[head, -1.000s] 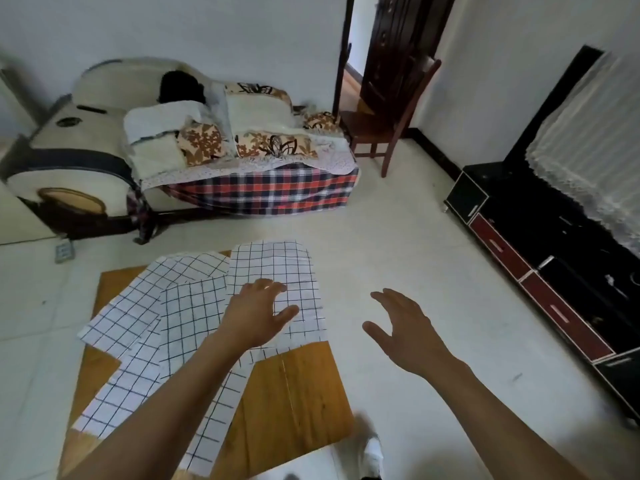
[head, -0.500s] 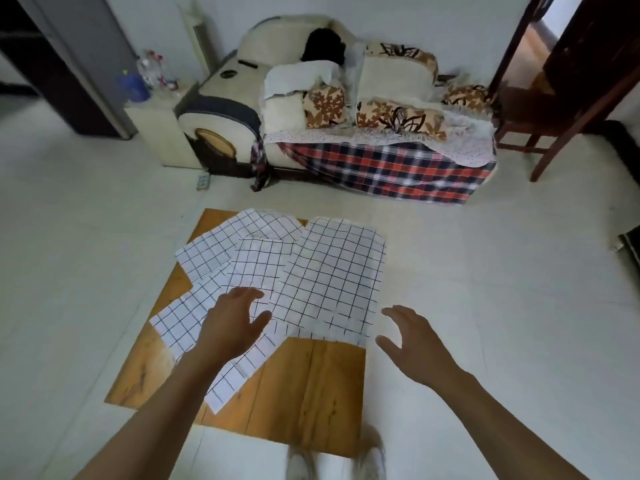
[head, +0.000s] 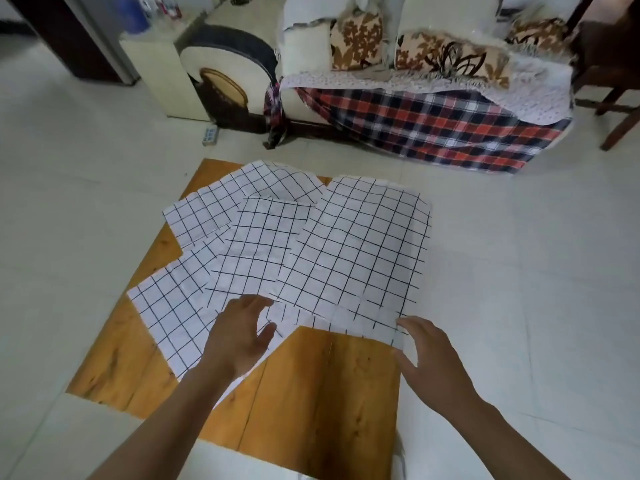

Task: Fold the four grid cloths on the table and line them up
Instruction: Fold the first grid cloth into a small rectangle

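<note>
Pale tiled floor (head: 519,306) — a cream sofa (head: 398,64) draped in red plaid, a wooden chair (head: 616,81) just beside it.

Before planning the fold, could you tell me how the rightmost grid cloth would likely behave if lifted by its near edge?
The rightmost grid cloth looks thin and creased, so it would probably droop limply. It overlaps a neighbouring cloth, so lifting may drag that.

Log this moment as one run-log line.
stage: reaching, no fold yet | left hand: open over overlapping grid cloths | right hand: open at near corner of rightmost grid cloth | wooden table
</note>
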`<state>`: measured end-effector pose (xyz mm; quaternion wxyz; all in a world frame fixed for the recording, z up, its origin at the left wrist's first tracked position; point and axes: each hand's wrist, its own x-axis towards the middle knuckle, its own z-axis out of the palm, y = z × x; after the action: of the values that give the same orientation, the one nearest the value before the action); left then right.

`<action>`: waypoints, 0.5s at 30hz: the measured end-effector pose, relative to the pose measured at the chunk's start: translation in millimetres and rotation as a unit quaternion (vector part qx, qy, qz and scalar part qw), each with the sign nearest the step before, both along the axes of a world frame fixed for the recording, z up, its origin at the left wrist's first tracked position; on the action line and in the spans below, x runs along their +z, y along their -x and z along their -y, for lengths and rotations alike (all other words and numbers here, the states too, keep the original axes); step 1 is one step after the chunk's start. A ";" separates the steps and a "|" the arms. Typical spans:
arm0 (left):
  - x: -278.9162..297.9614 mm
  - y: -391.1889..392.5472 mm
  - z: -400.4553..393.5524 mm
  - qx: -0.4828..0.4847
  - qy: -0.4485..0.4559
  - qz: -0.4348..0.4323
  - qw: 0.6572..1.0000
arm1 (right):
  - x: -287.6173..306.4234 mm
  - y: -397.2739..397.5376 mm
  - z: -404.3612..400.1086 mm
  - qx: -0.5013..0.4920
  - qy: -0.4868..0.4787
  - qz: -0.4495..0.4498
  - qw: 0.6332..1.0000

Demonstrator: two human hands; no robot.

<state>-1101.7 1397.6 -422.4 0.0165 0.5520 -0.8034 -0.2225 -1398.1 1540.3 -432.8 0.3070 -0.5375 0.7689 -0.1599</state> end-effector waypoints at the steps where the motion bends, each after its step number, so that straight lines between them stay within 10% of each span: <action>1: -15.7 2.5 4.2 -0.008 0.003 -0.006 1.000 | -13.6 -3.6 3.4 0.000 0.000 -0.002 1.000; 15: -142.2 32.9 62.5 -0.187 0.069 0.027 0.980 | -141.4 -31.3 41.5 -0.020 0.021 -0.039 0.999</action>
<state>-1134.5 1335.1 -564.6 -0.0091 0.3951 -0.9061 -0.1507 -1366.8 1498.8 -574.2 0.2623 -0.5341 0.7873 -0.1616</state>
